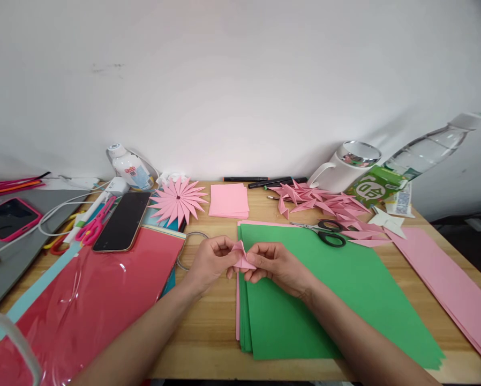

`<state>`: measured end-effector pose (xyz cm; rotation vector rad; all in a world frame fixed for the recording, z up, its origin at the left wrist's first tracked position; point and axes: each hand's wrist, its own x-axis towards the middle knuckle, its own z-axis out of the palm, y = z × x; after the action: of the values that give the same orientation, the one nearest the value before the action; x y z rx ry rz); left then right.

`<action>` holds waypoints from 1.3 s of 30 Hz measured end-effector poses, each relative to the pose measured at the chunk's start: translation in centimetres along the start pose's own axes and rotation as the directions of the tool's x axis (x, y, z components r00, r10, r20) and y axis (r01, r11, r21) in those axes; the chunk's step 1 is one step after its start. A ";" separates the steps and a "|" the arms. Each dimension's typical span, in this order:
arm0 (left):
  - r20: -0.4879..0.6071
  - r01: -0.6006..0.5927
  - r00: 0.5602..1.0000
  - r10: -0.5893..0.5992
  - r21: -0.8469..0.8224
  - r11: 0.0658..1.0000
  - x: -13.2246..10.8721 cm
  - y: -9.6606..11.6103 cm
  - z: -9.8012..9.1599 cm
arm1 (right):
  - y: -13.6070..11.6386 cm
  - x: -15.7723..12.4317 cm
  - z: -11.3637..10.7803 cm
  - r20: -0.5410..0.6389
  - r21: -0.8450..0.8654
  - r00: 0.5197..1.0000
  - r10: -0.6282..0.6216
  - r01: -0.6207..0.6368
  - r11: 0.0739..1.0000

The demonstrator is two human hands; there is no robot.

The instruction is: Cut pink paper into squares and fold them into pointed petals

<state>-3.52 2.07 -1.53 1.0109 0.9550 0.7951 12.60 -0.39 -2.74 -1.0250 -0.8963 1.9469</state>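
Both hands meet over the wooden desk point(208, 321) at its middle. My left hand point(212, 261) and my right hand point(273, 264) each pinch one small folded pink paper piece point(242, 258) between thumb and fingers, just above the near left corner of a stack of green paper sheets point(324, 300). A finished pink paper flower point(178, 199) lies farther back, beside a small stack of pink paper squares point(228, 200). A heap of folded pink pieces point(321, 202) sits at the back right.
Black-handled scissors point(324, 233) lie on the green sheets. A red plastic-wrapped paper pack point(75, 305), black phone point(122, 221), pink scissors point(96, 224) and glue bottle point(128, 167) are left. A white mug point(347, 166), water bottle point(425, 147) and pink strips point(449, 284) are right.
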 end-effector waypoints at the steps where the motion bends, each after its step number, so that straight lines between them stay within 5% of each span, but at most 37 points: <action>1: -0.015 0.008 1.000 -0.008 -0.007 1.000 -0.1 0.1 0.1 | 0.0 0.0 0.1 -0.013 -0.021 1.000 -0.006 0.006 1.000; 5: -0.042 0.038 0.998 -0.040 -0.032 0.999 -0.2 0.3 0.4 | 0.0 0.0 0.4 -0.078 -0.129 0.994 -0.074 0.063 0.990; 11: 0.082 -0.028 0.996 0.030 -0.028 0.999 0.0 0.2 0.1 | -0.2 -0.1 0.7 -0.180 -0.223 0.963 -0.201 0.159 0.962; 16: 0.000 -0.050 0.999 0.050 0.125 0.991 -0.3 0.0 0.4 | 0.5 -0.1 1.2 -0.222 -0.251 0.937 -0.271 0.214 0.944; 22: -0.102 -0.003 0.995 0.011 0.075 0.997 -0.4 0.2 0.9 | 0.0 -0.3 1.7 -0.081 -0.149 0.971 -0.227 0.213 0.966; 26: -0.129 -0.015 0.991 0.022 0.059 0.998 -0.5 0.1 0.9 | 0.2 -0.4 1.6 -0.097 -0.114 0.975 -0.200 0.189 0.975; 33: -0.092 -0.008 0.996 0.017 0.098 0.995 -0.1 -0.3 0.4 | 1.0 -0.1 1.3 -0.159 -0.068 0.967 -0.199 0.190 0.979; 39: 0.037 -0.114 0.993 0.112 0.066 0.991 0.2 -0.4 -0.3 | 0.3 -0.1 0.8 -0.154 -0.071 0.957 -0.246 0.238 0.969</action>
<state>-3.62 2.21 -2.06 1.1417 0.9075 0.8417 11.89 -0.74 -2.62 -1.0346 -0.9377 1.6212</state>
